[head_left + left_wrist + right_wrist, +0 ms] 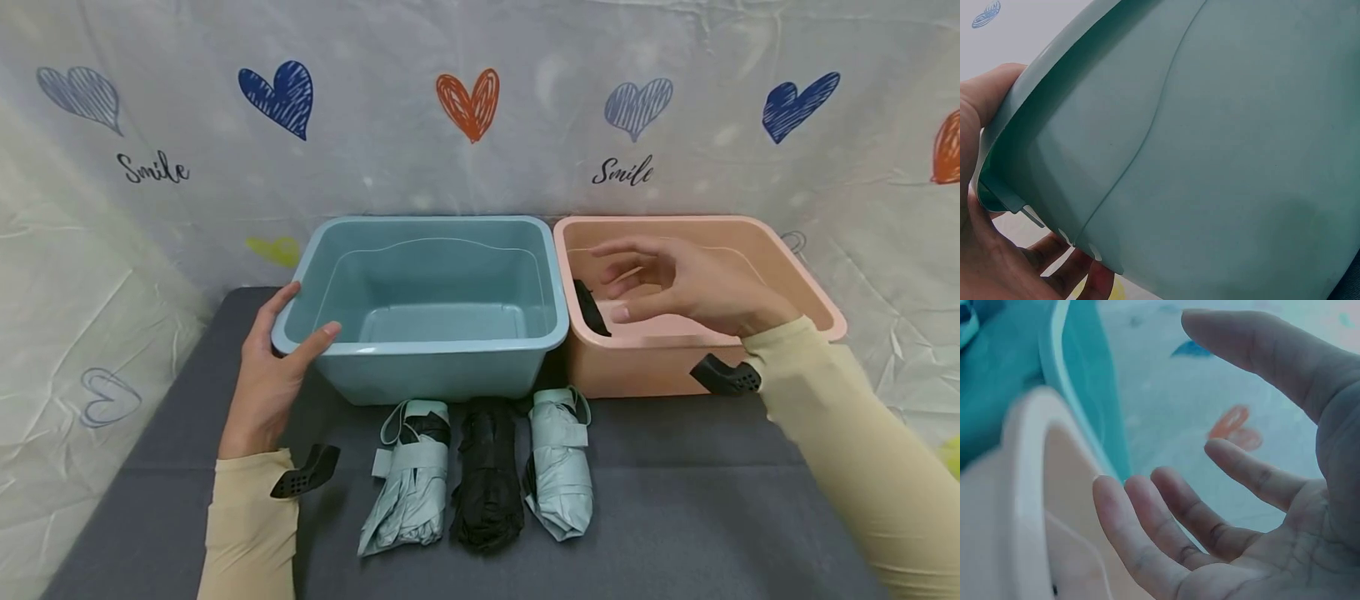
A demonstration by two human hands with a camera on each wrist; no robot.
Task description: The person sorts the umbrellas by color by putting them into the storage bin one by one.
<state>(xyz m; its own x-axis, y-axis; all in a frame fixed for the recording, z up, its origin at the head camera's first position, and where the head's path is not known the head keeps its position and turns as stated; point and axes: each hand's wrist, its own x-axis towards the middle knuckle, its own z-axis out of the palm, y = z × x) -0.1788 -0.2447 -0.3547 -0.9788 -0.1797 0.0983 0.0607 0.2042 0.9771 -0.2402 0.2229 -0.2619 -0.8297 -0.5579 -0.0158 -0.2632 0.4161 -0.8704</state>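
Blue tub (427,377) at twelve o'clock on the counter (675,508), likely light, stiff and slick, so the rim (442,346)'s the place: my left grip (270,383) clasps it at eight. Glossy, round-cornered thing! Pink tub (637,371) at its three, and over that hangs my right grip (690,287), loose, holding nothing.

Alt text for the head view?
A person's left-hand grip holds the rim of a blue tub; the right-hand grip, holding nothing, is over a pink tub with a black item inside. In front, a black folded umbrella lies between two pale folded umbrellas.
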